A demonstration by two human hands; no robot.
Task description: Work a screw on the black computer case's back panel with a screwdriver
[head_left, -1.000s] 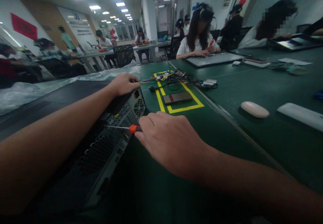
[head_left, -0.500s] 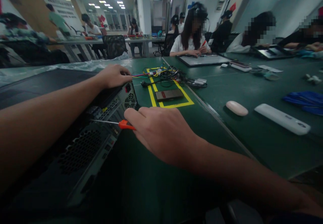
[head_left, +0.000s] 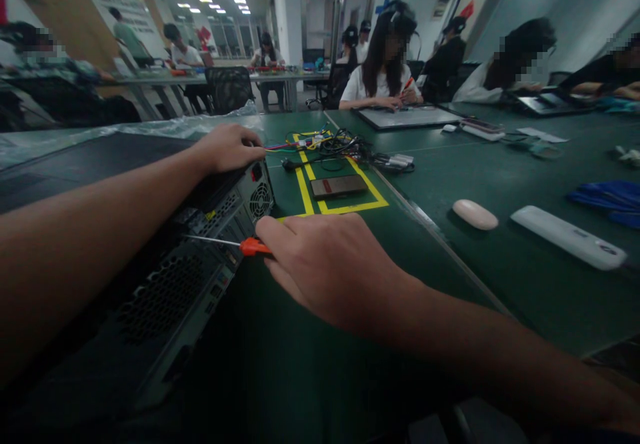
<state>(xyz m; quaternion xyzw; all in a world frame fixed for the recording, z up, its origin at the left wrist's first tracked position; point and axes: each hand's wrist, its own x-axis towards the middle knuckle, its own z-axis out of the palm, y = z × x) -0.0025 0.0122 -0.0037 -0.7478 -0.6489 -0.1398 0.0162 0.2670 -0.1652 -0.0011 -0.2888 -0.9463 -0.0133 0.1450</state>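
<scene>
A black desktop computer case (head_left: 165,311) lies at the left, its metal rear panel turned towards me. My left hand (head_left: 231,147) holds the case's far top corner, fingers curled over the edge above the power supply fan (head_left: 261,201). In my right hand (head_left: 325,267) is a screwdriver (head_left: 253,247) with an orange handle, closed in the fingers. Its thin shaft points left and its tip reaches the rear panel beside the expansion slots. Whether the tip sits in a screw, I cannot tell.
Beyond the case, bundled cables (head_left: 345,143) and a phone (head_left: 339,187) lie around yellow tape marks on the green table (head_left: 425,177). Further right are a pinkish oval object (head_left: 475,214), a long white device (head_left: 567,236) and blue material (head_left: 610,201). People work across the table.
The view has shifted slightly, so everything sits a little further right. My right hand keeps the screwdriver against the rear panel, and my left hand stays on the case.
</scene>
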